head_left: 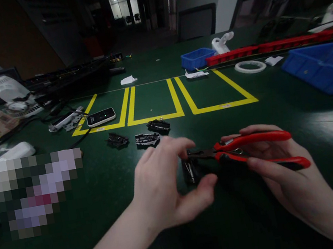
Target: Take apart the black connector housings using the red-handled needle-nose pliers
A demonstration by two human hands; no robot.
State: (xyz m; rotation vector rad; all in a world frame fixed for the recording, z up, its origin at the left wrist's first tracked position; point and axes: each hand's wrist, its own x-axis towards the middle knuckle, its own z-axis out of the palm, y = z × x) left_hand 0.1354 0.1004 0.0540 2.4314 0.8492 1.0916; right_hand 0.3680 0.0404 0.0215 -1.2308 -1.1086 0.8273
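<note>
Red-handled pliers [253,140] are in my right hand [284,159], with fingers and thumb around the handles. Their dark jaws point left and reach the top end of a small black part [189,171]. My left hand [170,184] curves around this part, thumb and fingers apart, with the index finger near the plier tips. Whether the fingertips touch the part is hard to see. Beyond my left hand lie three similar black parts: one at the left [117,139], one in the middle [147,139] and one farther back [158,126].
Yellow tape outlines [155,118] mark the green table. A white-edged device [101,117] lies at the left outline. Blue bins [327,68] [197,57], a tape roll [250,67] and a long red strip [281,43] are on the right. A white power strip [2,164] lies left.
</note>
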